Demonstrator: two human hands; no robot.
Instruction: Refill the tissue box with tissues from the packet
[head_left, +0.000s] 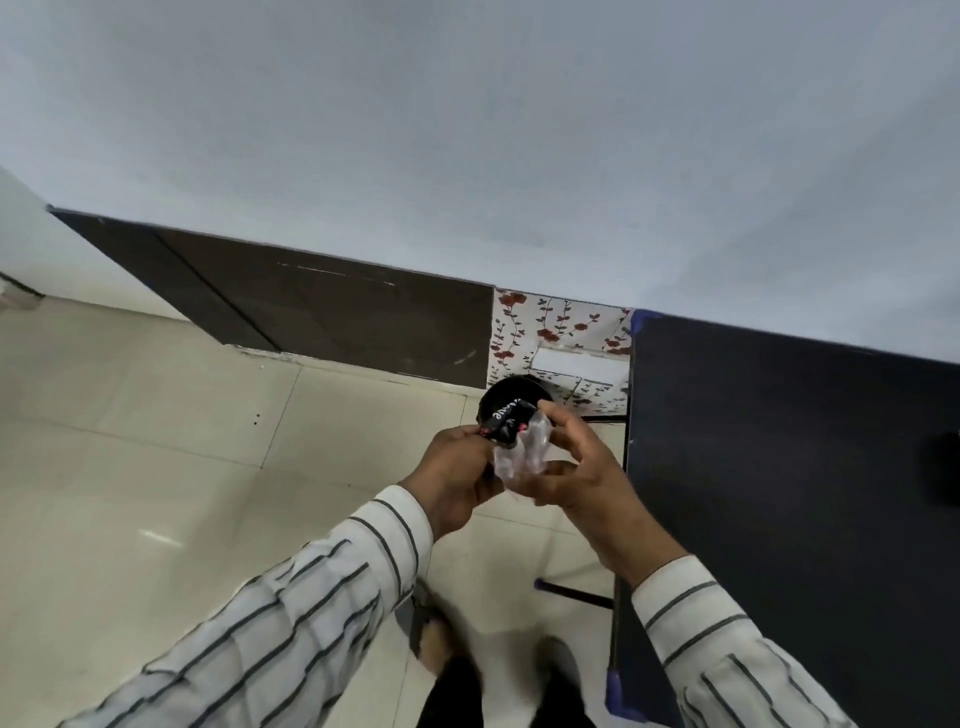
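Both my hands hold a crumpled tissue packet (519, 441) in front of me, above the floor. It is clear plastic with a black printed end. My left hand (457, 473) grips the black end. The clear part is pinched by my right hand (576, 467). Just behind the packet sits a round black bin (511, 395) on the floor, partly hidden by the packet. A floral box with red roses and a white rectangular slot (561, 332) stands against the wall beside the table. Whether tissues are in the packet I cannot tell.
A dark table (789, 467) fills the right side, its left edge close to my right wrist. A dark object (943, 467) lies at the table's far right. A brown skirting panel (332, 317) runs along the wall. Cream floor tiles (156, 441) spread to the left. My feet (498, 649) show below.
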